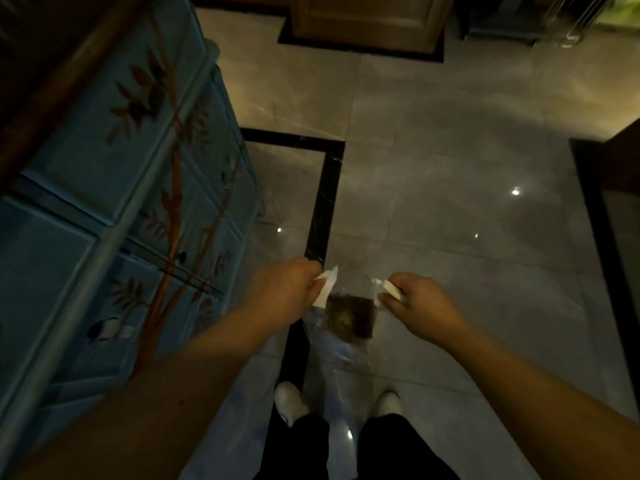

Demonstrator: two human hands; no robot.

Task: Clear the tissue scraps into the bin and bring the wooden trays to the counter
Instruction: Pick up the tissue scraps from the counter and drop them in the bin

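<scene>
**Tissue scraps in both hands above a clear bag, dim tiled room**

Setting: a glossy grey tiled floor (433,161) with black inlay strips (323,199), dimly lit, ceiling lights reflected in it. A blue painted cabinet (114,174) with a brown bamboo motif fills the frame from 8 to 11 o'clock. A wooden cabinet base (367,20) stands at 12 o'clock. A dark furniture edge (623,157) enters at 3 o'clock.

Hands: both forearms reach forward from the lower edge. The left hand (284,292) is closed around a white tissue scrap (325,287), which sticks out past the fingers toward the centre. The right hand (419,303) is closed on a second white tissue scrap (391,291), pinched at the fingertips. The two hands are near each other, apart, just below frame centre.

Container: a clear plastic bag (339,344) hangs between and below the hands; whether either hand also grips its rim cannot be told. Inside it lies a brown mass (351,315), blurred and unidentified.

Person: white shoes (289,400) and dark trousers (391,448) at 6 o'clock.
</scene>
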